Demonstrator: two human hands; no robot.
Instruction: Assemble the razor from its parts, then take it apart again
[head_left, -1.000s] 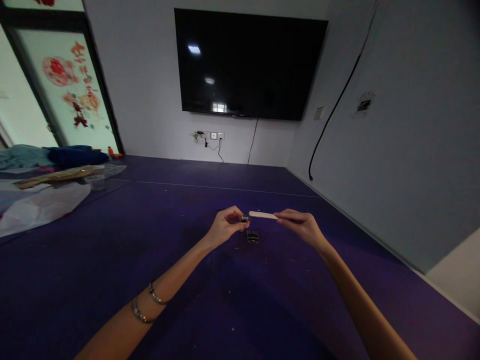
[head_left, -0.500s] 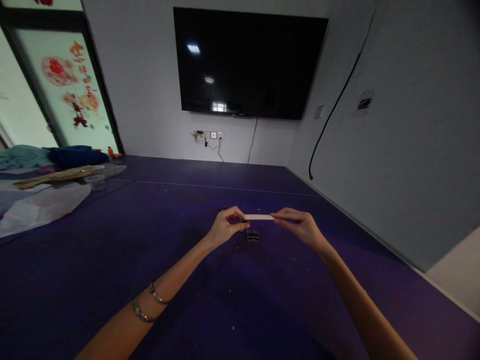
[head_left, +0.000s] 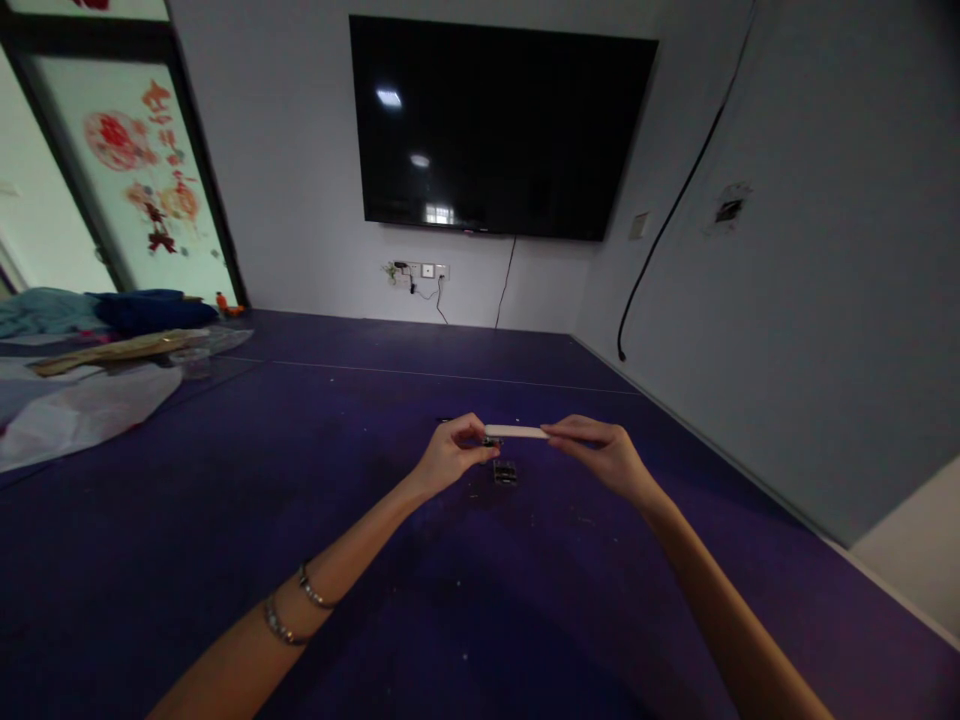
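Observation:
A thin, pale, flat strip (head_left: 516, 432) is held level between my two hands, above the purple floor (head_left: 360, 620). Pinched on its left end is my left hand (head_left: 448, 455), with thumb and fingers closed. My right hand (head_left: 596, 450) grips the other end between thumb and fingertips. What the strip is made of, I cannot tell. Just below it, a small dark object with a clear edge (head_left: 505, 473) lies on the floor. Another small dark piece (head_left: 491, 443) shows beside my left fingertips, partly hidden by them.
Ahead, a large television (head_left: 502, 130) hangs on the wall above sockets (head_left: 427, 270) with cords. Down the right wall runs a black cable (head_left: 679, 195). At left lie a white plastic sheet (head_left: 97, 415), a clear cup (head_left: 196, 363) and folded blue cloth (head_left: 154, 312), near a decorated glass door (head_left: 127, 190).
Both hands keep their hold on the strip, almost still. Its left end sits very slightly higher, and the view has shifted a little.

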